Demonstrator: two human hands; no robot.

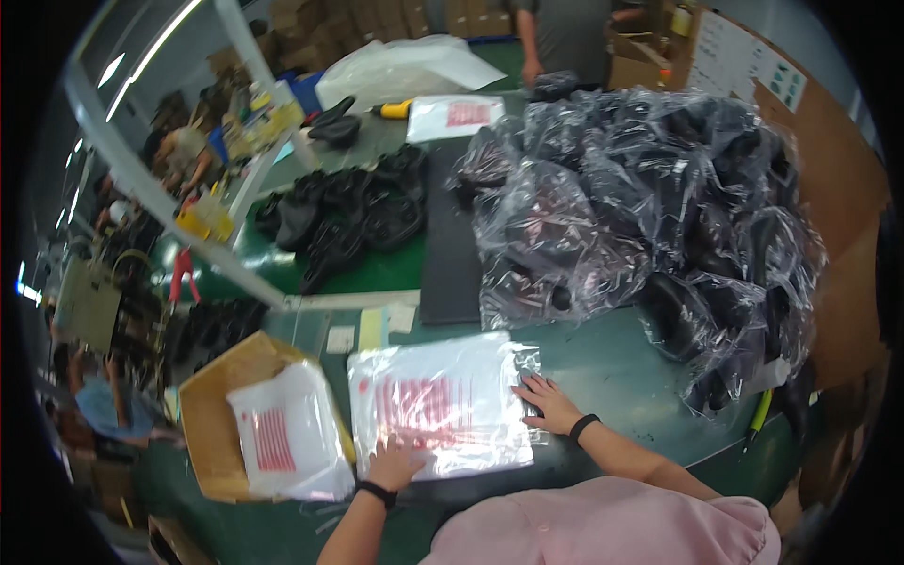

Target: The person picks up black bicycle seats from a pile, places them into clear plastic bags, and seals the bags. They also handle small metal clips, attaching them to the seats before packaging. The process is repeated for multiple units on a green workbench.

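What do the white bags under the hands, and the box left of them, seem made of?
White bags: probably thin plastic film, glossy, judging by bright glare and crinkled edges. Box: likely cardboard, fairly matte tan, from its dull, stiff-looking walls, though blur leaves the board type open.

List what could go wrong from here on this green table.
The left grip and right grip rest on glossy printed plastic bags, so the top one might slip.

Another printed bag sticks out past the rim of the cardboard box and could snag.

The plastic-wrapped bicycle saddles are heaped together, so one might slide down onto the green table.
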